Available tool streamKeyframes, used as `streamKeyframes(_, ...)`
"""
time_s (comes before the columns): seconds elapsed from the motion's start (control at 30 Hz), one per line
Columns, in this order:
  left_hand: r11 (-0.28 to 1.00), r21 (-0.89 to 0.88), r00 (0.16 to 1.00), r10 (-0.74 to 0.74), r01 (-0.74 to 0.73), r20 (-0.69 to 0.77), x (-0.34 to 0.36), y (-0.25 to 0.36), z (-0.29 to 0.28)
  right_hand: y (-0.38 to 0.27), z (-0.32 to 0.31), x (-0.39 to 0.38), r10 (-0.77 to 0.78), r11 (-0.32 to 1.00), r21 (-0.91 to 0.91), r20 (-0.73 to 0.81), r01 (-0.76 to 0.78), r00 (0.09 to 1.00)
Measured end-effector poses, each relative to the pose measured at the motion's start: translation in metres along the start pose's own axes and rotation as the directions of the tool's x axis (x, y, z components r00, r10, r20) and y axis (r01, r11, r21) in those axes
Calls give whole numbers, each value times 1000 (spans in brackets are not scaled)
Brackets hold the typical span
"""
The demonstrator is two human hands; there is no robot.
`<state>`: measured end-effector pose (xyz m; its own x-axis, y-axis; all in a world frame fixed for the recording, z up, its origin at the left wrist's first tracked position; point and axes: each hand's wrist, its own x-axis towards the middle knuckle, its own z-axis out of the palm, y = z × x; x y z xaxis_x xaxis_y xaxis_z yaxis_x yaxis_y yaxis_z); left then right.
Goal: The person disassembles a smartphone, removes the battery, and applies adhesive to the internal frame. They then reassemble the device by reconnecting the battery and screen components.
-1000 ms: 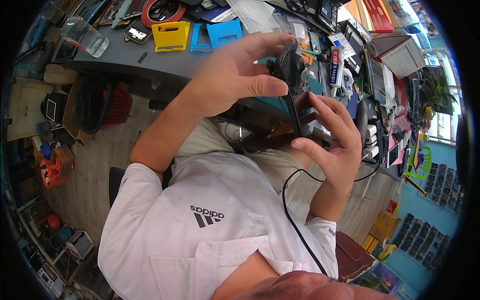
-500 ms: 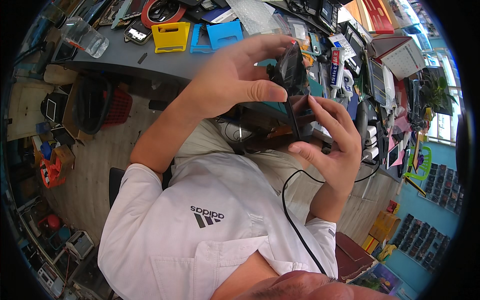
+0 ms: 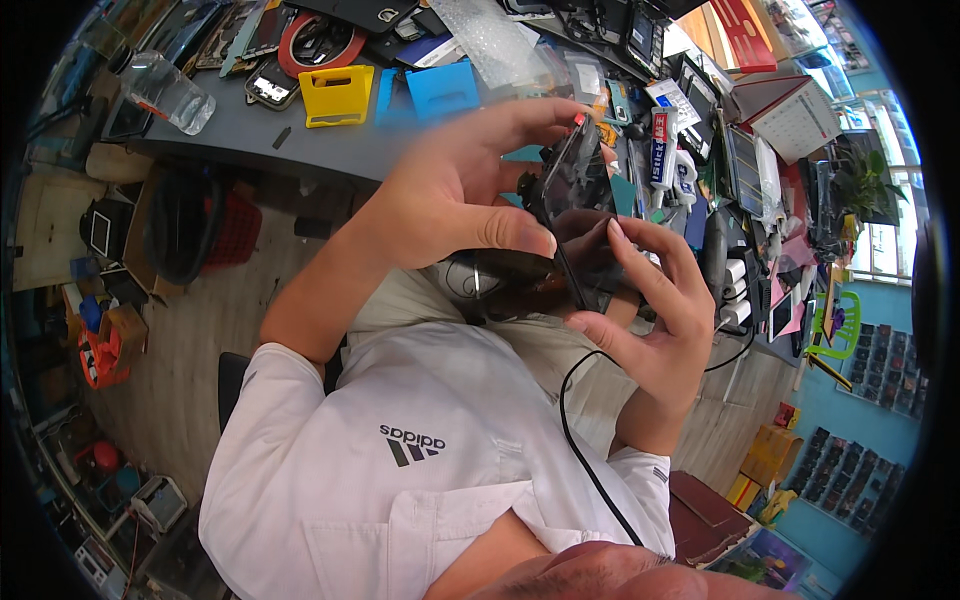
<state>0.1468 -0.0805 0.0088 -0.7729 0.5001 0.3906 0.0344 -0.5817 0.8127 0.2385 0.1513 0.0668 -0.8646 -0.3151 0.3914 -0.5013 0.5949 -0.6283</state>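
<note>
A dark, glossy smartphone is held up in front of my lap, tilted, with its shiny face partly turned up. My left hand is closed around its far left part, thumb pressed along the near edge and fingers over the top. Some small dark parts show between that thumb and fingers; I cannot make out what they are. On the right side, my right hand grips the phone's lower end, fingertips on the glossy face and thumb at the bottom edge.
Beyond my hands, the grey workbench carries a yellow stand, a blue stand, a clear bottle, a red tape ring, a glue tube and many phone parts. A red basket stands left; a black cable hangs near my right arm.
The phone has come slightly down and its glossy face has turned more into view. Both hands keep their hold on it and have shifted a little to the left.
</note>
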Motion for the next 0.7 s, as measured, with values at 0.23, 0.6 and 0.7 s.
streamKeyframes(0.23, 1000, -16, 1000, -21, 21, 5, -2, 2, 3, -3, 0, -1, 12, 1000, 11, -8, -12, 1000)
streamKeyframes(0.6, 998, 8, 998, 58, -58, -3, 0, -8, -1, -2, 2, -3, 26, 1000, 9, -24, -26, 999)
streamKeyframes(0.7, 998, -1, 998, 60, -60, 33, 0, -10, -7, 2, 6, 2, -1, 1000, 12, -55, 2, 998)
